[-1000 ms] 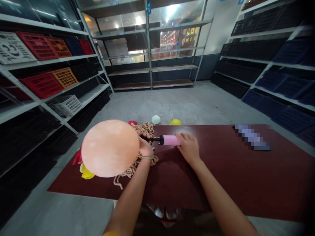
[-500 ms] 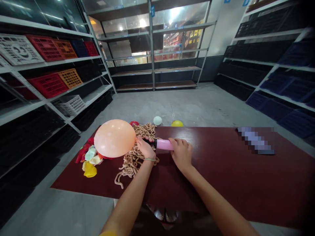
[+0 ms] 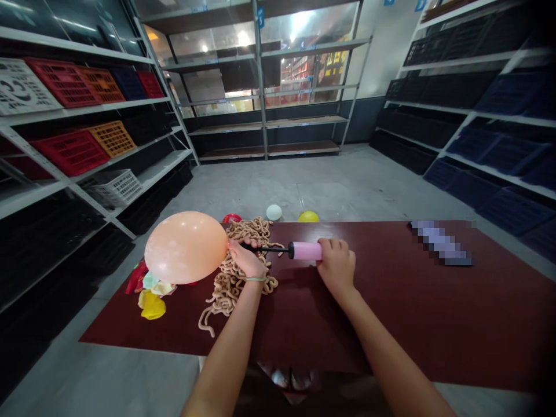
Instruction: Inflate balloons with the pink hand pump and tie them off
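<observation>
So my left hand (image 3: 247,259) is pinching the peach balloon (image 3: 186,248) by its neck and gripping the pump's (image 3: 306,251) black end, probably to stop air leaking. My right hand (image 3: 336,266) is wrapped round the pink barrel, and the balloon sits above the bench (image 3: 313,313).

Yellow sign (image 3: 335,65) — blue tags (image 3: 260,17) — none legible

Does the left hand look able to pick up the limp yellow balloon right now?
Probably not: the left hand holds the pump and the inflated balloon, though nothing seems to cover the limp yellow balloon.
</observation>
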A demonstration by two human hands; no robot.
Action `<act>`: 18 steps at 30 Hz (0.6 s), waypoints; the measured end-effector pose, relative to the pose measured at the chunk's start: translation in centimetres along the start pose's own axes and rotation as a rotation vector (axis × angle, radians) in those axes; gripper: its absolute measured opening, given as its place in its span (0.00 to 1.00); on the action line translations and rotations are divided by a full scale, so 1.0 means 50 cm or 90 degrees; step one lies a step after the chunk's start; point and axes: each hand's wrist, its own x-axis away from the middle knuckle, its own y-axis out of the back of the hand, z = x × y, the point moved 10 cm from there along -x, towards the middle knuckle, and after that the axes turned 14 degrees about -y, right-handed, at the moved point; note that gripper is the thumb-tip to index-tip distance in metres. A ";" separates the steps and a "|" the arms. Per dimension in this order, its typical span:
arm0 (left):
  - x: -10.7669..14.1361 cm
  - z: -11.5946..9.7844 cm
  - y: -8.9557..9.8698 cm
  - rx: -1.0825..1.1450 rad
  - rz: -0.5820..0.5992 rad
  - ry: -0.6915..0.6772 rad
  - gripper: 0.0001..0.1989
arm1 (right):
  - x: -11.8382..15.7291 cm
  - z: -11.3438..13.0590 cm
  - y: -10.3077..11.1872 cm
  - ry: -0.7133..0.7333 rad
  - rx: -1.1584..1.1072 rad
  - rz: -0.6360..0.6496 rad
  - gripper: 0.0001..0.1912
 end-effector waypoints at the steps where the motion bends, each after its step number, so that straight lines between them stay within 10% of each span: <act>1: 0.005 0.002 0.006 0.000 -0.012 0.003 0.17 | 0.014 0.028 -0.001 0.014 0.002 0.010 0.18; 6: 0.032 0.026 0.009 0.013 -0.047 0.051 0.15 | 0.052 0.103 -0.025 0.138 -0.030 0.088 0.24; 13: 0.002 0.038 0.011 0.030 -0.082 0.060 0.15 | -0.038 -0.057 -0.033 0.061 -0.011 0.019 0.21; 18: -0.018 0.025 0.043 0.015 -0.129 0.046 0.11 | -0.015 -0.019 -0.020 0.028 0.022 -0.006 0.19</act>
